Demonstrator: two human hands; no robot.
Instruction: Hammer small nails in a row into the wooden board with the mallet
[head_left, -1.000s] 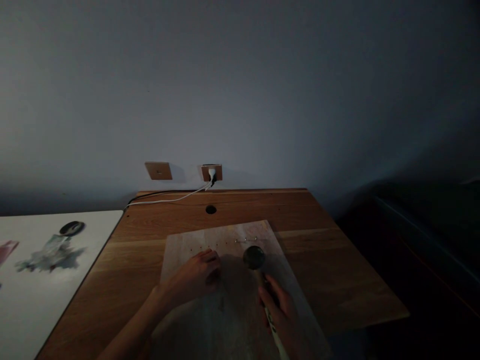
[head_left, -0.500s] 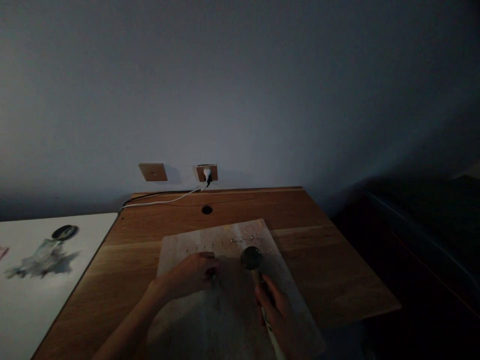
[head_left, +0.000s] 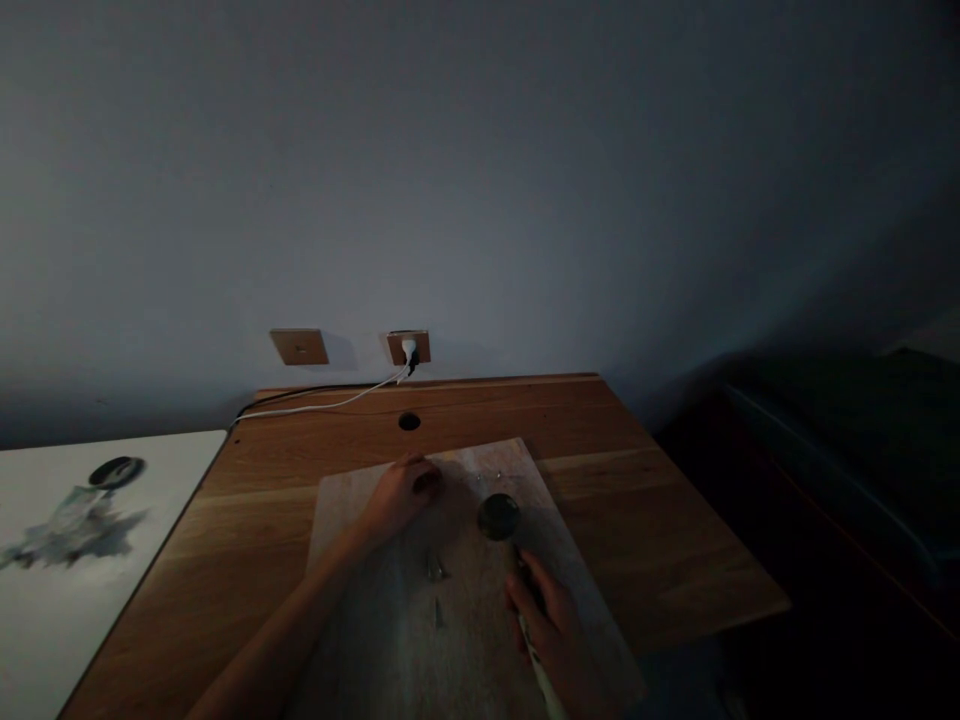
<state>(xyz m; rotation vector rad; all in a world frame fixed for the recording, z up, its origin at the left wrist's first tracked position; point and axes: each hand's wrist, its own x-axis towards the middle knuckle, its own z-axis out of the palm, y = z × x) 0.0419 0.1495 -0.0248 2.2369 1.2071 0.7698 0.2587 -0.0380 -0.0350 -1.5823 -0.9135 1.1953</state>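
Note:
A pale wooden board (head_left: 352, 500) lies on a brown wooden desk (head_left: 660, 540). My right hand (head_left: 551, 625) is closed round the handle of a mallet whose round dark head (head_left: 498, 516) rests on the board. My left hand (head_left: 401, 492) sits near the board's far edge with fingers curled together as in a pinch; what they hold is too small to make out. A row of small nails (head_left: 491, 474) stands along the far edge of the board. Two or three loose nails (head_left: 435, 570) lie on the board between my hands.
A white cable (head_left: 322, 402) runs from a wall socket (head_left: 409, 347) across the desk's back edge, near a round cable hole (head_left: 409, 421). A white table (head_left: 45, 600) with a dark-lidded object (head_left: 112, 472) stands at the left. Dark furniture fills the right side.
My left hand has moved from the middle of the board forward to its far edge, uncovering loose nails where it lay. The right hand and mallet have barely shifted.

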